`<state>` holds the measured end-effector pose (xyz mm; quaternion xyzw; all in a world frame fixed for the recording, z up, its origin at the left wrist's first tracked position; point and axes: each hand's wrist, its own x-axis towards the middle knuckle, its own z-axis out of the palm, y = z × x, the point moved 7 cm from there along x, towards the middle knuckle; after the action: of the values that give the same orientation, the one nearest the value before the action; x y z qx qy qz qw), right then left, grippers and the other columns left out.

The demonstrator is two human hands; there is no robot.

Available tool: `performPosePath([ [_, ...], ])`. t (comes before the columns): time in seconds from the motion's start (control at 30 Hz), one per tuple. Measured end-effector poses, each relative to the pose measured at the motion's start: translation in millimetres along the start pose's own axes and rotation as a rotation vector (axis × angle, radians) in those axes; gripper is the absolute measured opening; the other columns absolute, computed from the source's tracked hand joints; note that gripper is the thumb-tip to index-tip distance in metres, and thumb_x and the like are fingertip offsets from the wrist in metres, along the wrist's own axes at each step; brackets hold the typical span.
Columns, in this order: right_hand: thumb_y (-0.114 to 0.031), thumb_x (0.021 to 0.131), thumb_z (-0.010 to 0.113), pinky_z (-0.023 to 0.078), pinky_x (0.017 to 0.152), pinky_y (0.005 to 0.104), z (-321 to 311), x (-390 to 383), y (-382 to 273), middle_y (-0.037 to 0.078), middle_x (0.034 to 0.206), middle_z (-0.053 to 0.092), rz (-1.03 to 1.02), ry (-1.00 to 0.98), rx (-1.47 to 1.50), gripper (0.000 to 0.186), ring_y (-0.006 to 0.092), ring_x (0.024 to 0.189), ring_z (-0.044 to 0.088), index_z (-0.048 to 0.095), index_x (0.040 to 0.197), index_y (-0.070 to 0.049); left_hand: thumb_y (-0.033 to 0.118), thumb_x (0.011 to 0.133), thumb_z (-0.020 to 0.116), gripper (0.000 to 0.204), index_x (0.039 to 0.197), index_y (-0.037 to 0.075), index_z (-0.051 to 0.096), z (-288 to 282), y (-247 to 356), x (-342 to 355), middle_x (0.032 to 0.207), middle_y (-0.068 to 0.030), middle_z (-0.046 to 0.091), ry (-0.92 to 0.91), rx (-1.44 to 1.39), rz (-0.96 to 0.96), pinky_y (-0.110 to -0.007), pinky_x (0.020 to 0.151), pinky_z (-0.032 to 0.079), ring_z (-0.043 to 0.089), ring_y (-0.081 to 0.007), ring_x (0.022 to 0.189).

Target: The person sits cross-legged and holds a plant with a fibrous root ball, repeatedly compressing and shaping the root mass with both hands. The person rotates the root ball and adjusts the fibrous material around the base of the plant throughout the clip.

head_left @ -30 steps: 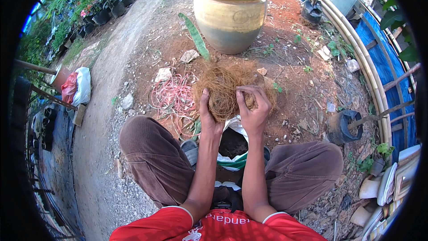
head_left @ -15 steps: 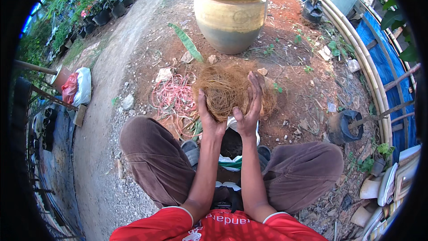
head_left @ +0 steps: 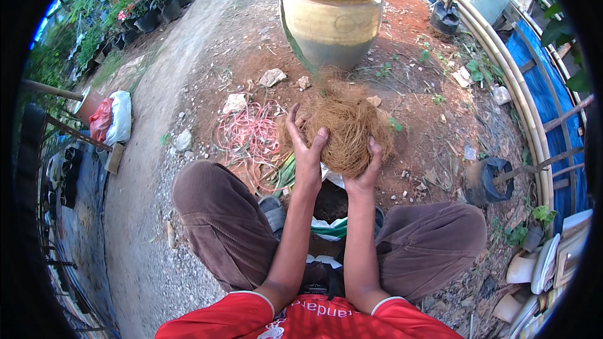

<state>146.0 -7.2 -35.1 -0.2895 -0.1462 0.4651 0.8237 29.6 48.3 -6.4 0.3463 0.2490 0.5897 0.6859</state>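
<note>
A brown clump of coconut fibre [head_left: 345,129] is pressed between both my hands over the ground in front of my knees. My left hand [head_left: 306,144] cups its left side with fingers spread upward. On the clump's lower right my right hand [head_left: 366,171] grips from beneath. A long green leaf [head_left: 295,41] sticks up behind the clump. Below my hands a white and green bag holding dark soil [head_left: 330,207] sits between my legs.
A large yellow glazed pot [head_left: 333,16] stands on red soil ahead. Pink string [head_left: 248,135] lies tangled at the left. Black nursery pots [head_left: 487,179] and bamboo poles [head_left: 509,81] line the right; a gravel path [head_left: 144,150] runs left.
The fibre clump has been gathered tighter and shifted a little right. My left hand moved up its side; the leaf now stands more upright.
</note>
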Motion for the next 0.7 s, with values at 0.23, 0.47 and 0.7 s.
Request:
performPosePath([
  [0.23,-0.043,0.1,0.053,0.052,0.103,0.0445,13,-10,8,0.016,0.132,0.064,0.293,-0.124,0.032,0.058,0.0279,0.119,0.064,0.054,0.139,0.0,0.045,0.075,0.085,0.108,0.155,0.0,0.029,-15,5,1,0.149,-0.0199,0.048,-0.316,-0.017,-0.109,-0.046,0.113,0.044,0.052,-0.0325,0.135],
  [0.47,-0.045,0.1,0.059,0.03,0.12,0.0409,56,-11,-17,0.008,0.153,0.042,-0.048,-0.127,-0.195,0.063,0.0237,0.143,0.039,0.045,0.148,-0.006,0.048,0.097,0.056,0.063,0.138,0.0,0.05,-24,-7,-2,0.127,-0.018,0.064,-0.03,-0.323,-0.185,-0.046,0.095,0.057,0.067,-0.03,0.111],
  [0.7,-0.017,0.086,0.077,0.038,0.114,0.0377,49,-8,-29,0.01,0.139,0.056,-0.213,-0.196,-0.62,0.064,0.0229,0.13,0.053,0.05,0.142,-0.001,0.059,0.1,0.049,0.074,0.147,0.002,0.042,0,8,-1,0.139,-0.0182,0.056,-0.038,-0.203,-0.179,-0.046,0.107,0.048,0.058,-0.0301,0.127],
])
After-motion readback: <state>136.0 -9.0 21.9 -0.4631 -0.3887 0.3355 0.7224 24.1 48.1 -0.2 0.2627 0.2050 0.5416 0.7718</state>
